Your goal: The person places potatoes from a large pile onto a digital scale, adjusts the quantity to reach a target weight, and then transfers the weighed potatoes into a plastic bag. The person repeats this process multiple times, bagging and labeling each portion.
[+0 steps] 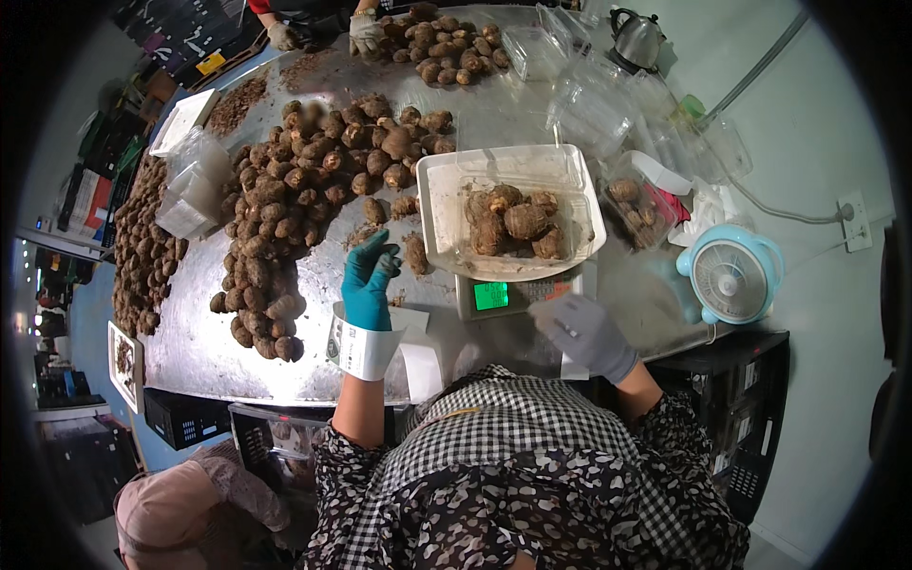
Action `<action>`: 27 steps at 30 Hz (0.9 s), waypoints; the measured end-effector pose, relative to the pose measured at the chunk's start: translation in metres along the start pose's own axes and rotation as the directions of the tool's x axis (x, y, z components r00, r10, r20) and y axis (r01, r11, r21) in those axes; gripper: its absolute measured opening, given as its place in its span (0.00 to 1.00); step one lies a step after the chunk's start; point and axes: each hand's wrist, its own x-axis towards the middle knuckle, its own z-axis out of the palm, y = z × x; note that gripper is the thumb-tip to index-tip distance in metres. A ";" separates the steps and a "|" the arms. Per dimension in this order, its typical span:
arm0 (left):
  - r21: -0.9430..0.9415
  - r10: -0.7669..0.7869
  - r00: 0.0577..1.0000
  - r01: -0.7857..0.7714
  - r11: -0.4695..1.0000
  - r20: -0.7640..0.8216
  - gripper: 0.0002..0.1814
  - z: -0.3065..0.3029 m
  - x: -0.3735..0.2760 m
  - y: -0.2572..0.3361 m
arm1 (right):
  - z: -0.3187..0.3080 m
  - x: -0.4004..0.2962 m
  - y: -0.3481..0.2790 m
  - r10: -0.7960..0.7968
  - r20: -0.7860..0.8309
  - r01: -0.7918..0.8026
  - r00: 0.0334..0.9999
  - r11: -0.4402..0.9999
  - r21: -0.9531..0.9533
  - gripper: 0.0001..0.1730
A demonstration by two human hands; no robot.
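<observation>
My left hand (pixel 370 281), in a teal glove, is raised beside the digital scale with its fingers loosely bent and nothing seen in them; a strip of printed labels (pixel 362 351) loops round its wrist. In a grey glove, my right hand (pixel 581 331) hovers at the scale's right front, its fingertips blurred. On the digital scale (pixel 463 299), whose display glows green, stands a white plastic tray (pixel 509 274). Inside it a clear plastic clamshell box (pixel 570 214) holds several brown taro corms (pixel 526 221). More taro corms (pixel 263 206) lie heaped to the left of the tray.
Clear plastic boxes (pixel 591 107) pile up at the back right, near an electric kettle (pixel 636 39). A filled box (pixel 640 214) and a blue fan (pixel 730 278) stand right. Across the metal table (pixel 192 356) are a co-worker's gloved hands (pixel 365 35). Another person (pixel 171 506) is at lower left.
</observation>
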 end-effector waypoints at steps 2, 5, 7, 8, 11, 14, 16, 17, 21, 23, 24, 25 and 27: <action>0.014 -0.039 0.999 0.039 0.999 0.003 0.19 0.002 0.001 -0.002 | -0.014 0.020 0.003 0.061 -0.076 -0.063 0.995 0.998 -0.026 0.13; -0.003 -0.048 0.997 0.048 0.999 -0.053 0.17 -0.010 0.009 -0.011 | -0.027 0.057 0.014 -0.051 -0.120 0.026 0.991 0.980 -0.200 0.17; 0.038 -0.024 0.984 0.031 0.999 -0.177 0.17 -0.021 0.013 -0.008 | -0.030 0.081 0.018 -0.131 -0.022 0.116 0.991 0.936 -0.333 0.19; 0.054 -0.010 0.976 0.022 0.998 -0.216 0.17 -0.031 0.014 -0.007 | -0.028 0.090 0.020 -0.168 0.029 0.166 0.985 0.904 -0.394 0.20; 0.083 0.016 0.955 0.009 0.997 -0.298 0.18 -0.052 0.016 -0.007 | -0.013 0.108 0.029 -0.126 0.195 0.202 0.973 0.875 -0.440 0.22; 0.087 -0.021 0.956 0.048 0.995 -0.292 0.16 -0.074 0.012 -0.011 | 0.001 0.121 0.034 -0.088 0.329 0.249 0.940 0.838 -0.486 0.25; 0.061 -0.065 0.957 0.085 0.995 -0.282 0.15 -0.078 0.014 -0.016 | 0.002 0.128 0.035 -0.025 0.372 0.230 0.928 0.824 -0.518 0.28; 0.066 -0.085 0.957 0.107 0.992 -0.277 0.14 -0.079 0.017 -0.020 | 0.004 0.133 0.035 -0.001 0.383 0.211 0.924 0.835 -0.509 0.29; 0.143 -0.064 0.974 0.097 0.985 -0.216 0.15 -0.082 0.048 -0.063 | 0.004 0.143 0.030 0.028 0.399 0.197 0.917 0.838 -0.509 0.31; 0.206 -0.087 0.981 0.123 0.971 -0.175 0.14 -0.066 0.069 -0.068 | 0.004 0.144 0.032 0.023 0.399 0.199 0.917 0.839 -0.506 0.30; 0.216 -0.074 0.983 0.110 0.970 -0.167 0.13 -0.063 0.081 -0.078 | 0.004 0.144 0.032 0.017 0.386 0.188 0.923 0.853 -0.488 0.30; 0.228 -0.064 0.985 0.100 0.968 -0.159 0.13 -0.058 0.091 -0.083 | 0.003 0.142 0.033 0.014 0.372 0.174 0.928 0.868 -0.465 0.30; 0.291 -0.037 0.991 0.074 0.954 -0.128 0.13 -0.045 0.105 -0.086 | 0.001 0.138 0.033 0.024 0.336 0.124 0.942 0.904 -0.410 0.29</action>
